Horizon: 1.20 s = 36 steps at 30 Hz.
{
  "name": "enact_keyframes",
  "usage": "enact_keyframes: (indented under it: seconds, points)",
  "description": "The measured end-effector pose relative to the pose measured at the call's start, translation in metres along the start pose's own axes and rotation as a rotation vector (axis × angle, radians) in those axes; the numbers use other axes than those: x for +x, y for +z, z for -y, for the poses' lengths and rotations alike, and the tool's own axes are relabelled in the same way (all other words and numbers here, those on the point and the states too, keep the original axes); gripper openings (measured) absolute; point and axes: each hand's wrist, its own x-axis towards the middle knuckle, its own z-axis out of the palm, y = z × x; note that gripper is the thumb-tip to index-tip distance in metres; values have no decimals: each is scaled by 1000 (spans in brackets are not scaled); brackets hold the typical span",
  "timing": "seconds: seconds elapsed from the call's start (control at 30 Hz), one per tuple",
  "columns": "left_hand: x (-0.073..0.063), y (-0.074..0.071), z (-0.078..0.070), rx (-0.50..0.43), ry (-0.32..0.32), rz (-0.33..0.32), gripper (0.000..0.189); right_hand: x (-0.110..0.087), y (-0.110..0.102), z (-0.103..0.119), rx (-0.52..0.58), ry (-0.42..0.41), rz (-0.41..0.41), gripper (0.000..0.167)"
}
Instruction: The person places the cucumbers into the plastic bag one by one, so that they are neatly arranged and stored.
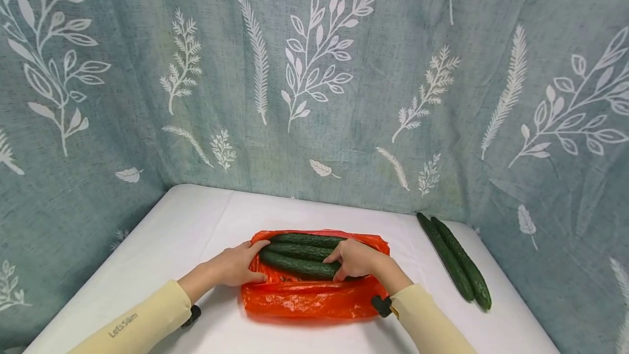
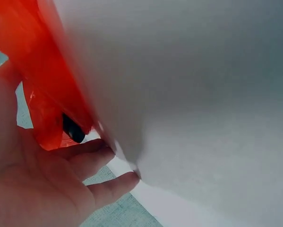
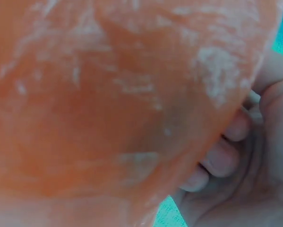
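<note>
Several dark green cucumbers point(image 1: 304, 252) lie side by side in a red plastic bag point(image 1: 309, 302), whose mouth faces up. At the bag's left end is my left hand point(image 1: 239, 264), thumb and forefinger spread along its edge by the cucumber tips. In the left wrist view, other fingers point(image 2: 114, 189) of it stretch out beside the bag, touching the white surface. My right hand point(image 1: 357, 258) reaches in from the right and grips the nearest cucumber between thumb and fingers. The right wrist view shows its curled fingers point(image 3: 220, 158), partly hidden behind the bag.
Two more cucumbers point(image 1: 457, 261) lie together at the right side of the white table point(image 1: 196, 234). A grey-green curtain point(image 1: 344, 152) with white leaf patterns hangs behind the table and along both sides.
</note>
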Motion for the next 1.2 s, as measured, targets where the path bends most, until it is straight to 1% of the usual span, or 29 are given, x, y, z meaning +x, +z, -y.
enact_keyframes:
  seconds: [0.1, 0.2, 0.33, 0.43, 0.63, 0.8, 1.03, 1.2]
  points:
    - [0, 3, 1, 12, -6, -1, 93, -2, 3, -1, -19, -3, 6, 44]
    - [2, 3, 1, 22, -13, -5, 94, -6, 1, -5, -27, -10, -11, 44]
    - [5, 2, 0, 19, -19, -8, 95, -16, -2, -12, -25, -8, -65, 39]
    - [5, 2, 0, 18, -18, 3, 95, -25, -4, -17, -27, 15, -96, 34]
    - [2, 4, 1, 23, -26, 3, 95, -38, -5, -24, -24, 70, -150, 27]
    - [2, 1, 1, 28, -23, 0, 95, -42, -8, -25, -17, 161, -175, 22]
    - [2, 1, 1, 25, -15, 2, 94, -51, -9, -29, -108, 252, -204, 25]
    - [1, 2, 2, 35, -6, -3, 93, -59, -7, -34, -127, 287, -221, 28]
